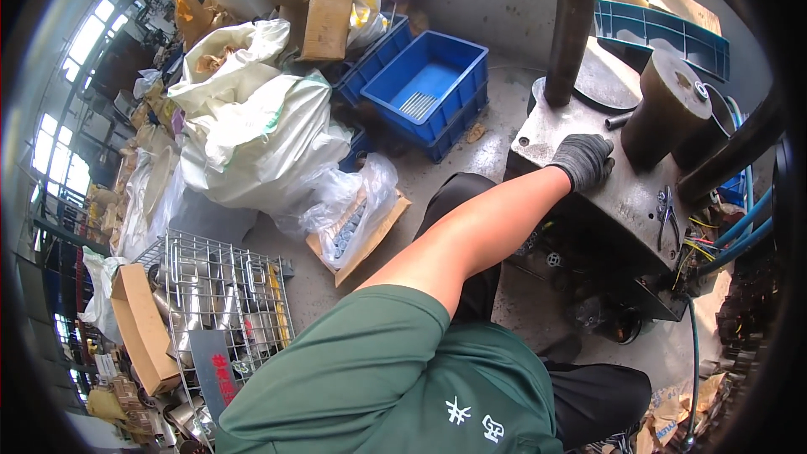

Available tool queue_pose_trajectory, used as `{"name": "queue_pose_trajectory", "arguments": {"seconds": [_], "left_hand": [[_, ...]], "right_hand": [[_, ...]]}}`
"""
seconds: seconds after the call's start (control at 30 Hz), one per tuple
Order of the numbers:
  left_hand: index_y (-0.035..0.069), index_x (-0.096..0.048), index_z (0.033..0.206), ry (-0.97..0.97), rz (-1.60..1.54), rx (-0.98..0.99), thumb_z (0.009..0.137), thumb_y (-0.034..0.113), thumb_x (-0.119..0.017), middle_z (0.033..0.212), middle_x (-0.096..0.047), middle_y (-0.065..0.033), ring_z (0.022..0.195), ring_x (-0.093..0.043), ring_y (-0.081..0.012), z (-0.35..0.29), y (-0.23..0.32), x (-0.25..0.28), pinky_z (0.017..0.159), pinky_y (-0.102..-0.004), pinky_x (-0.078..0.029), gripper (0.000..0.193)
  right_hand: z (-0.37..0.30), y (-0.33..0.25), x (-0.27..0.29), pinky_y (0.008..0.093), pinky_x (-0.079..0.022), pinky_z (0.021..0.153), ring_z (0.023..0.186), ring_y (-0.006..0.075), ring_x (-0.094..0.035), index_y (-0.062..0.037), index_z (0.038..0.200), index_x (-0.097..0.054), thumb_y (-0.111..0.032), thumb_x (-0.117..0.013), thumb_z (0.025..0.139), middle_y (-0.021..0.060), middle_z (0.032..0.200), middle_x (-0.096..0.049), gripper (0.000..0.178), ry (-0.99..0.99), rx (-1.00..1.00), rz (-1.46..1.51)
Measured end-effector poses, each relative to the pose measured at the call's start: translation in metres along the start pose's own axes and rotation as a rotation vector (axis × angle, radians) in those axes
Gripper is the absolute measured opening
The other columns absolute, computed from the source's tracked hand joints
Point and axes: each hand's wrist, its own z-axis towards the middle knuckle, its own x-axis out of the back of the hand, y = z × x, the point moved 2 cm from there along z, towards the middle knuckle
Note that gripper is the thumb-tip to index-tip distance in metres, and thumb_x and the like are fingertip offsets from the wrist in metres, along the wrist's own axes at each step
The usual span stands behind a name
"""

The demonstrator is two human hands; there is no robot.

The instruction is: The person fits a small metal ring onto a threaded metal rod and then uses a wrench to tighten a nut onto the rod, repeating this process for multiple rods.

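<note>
My left hand (584, 161), in a dark grey knit glove, rests on the worn metal bed of a machine (626, 189). Its fingers are curled under, so whatever they may hold is hidden. A short dark metal tube (618, 121) lies just beyond the fingers, beside a thick dark cylinder (667, 109). To the right of the hand, a pair of pliers (667, 217) lies on the bed near its edge. My right hand is out of view.
Dark posts (573, 25) rise from the machine. Blue crates (429, 84) stand beyond my arm, one with metal rods (417, 105) inside. Leftward are white sacks (252, 134), a carton with bagged parts (349, 231) and a wire basket (227, 294). Hoses (744, 231) hang at right.
</note>
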Motion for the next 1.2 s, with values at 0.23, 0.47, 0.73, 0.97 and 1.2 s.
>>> {"name": "queue_pose_trajectory", "arguments": {"seconds": [0.23,0.47,0.73,0.97,1.2], "left_hand": [[0.006,-0.074,0.096,-0.099,-0.080,-0.038,0.096,0.041,-0.059,0.092,-0.074,-0.0209,0.091,-0.072,-0.0395,0.003,-0.004,0.010,0.086,-0.0513,-0.055,0.039],[0.005,-0.072,0.098,-0.047,-0.168,-0.138,0.097,0.039,-0.063,0.094,-0.074,-0.0197,0.092,-0.071,-0.0390,0.000,-0.003,0.065,0.085,-0.0505,-0.055,0.036],[0.006,-0.075,0.112,0.033,-0.282,-0.059,0.099,0.033,-0.065,0.100,-0.075,-0.0193,0.094,-0.072,-0.0373,0.018,-0.017,0.079,0.088,-0.0470,-0.055,0.031],[0.005,-0.074,0.112,0.115,-0.438,-0.107,0.098,0.028,-0.067,0.101,-0.075,-0.0210,0.096,-0.072,-0.0385,0.015,-0.009,0.089,0.087,-0.0459,-0.057,0.027],[0.006,-0.074,0.113,-0.043,-0.440,-0.144,0.099,0.028,-0.065,0.104,-0.074,-0.0210,0.096,-0.072,-0.0383,0.007,-0.005,0.083,0.087,-0.0466,-0.056,0.029]], "right_hand": [[-0.080,-0.104,0.050,0.0352,-0.059,0.074,0.078,0.0242,-0.073,-0.0035,0.121,-0.061,-0.007,-0.086,0.071,0.0124,0.088,-0.074,0.056,-0.361,0.229,0.456],[-0.120,-0.237,-0.036,0.0345,-0.059,0.074,0.076,0.0236,-0.073,-0.0038,0.121,-0.061,-0.005,-0.087,0.069,0.0123,0.087,-0.073,0.058,-0.746,0.509,0.729],[-0.017,-0.343,-0.303,0.0302,-0.054,0.067,0.080,0.0181,-0.065,-0.0030,0.106,-0.059,-0.005,-0.075,0.080,0.0085,0.093,-0.066,0.030,-0.540,0.447,0.545],[0.084,-0.335,-0.407,0.0253,-0.053,0.066,0.074,0.0092,-0.062,-0.0054,0.103,-0.064,0.009,-0.073,0.083,0.0005,0.089,-0.067,0.026,-0.235,0.696,0.506],[0.120,-0.300,-0.425,0.0226,-0.049,0.073,0.081,0.0054,-0.050,-0.0095,0.095,-0.052,0.010,-0.077,0.082,-0.0068,0.090,-0.052,0.034,-0.120,0.914,0.307]]}}
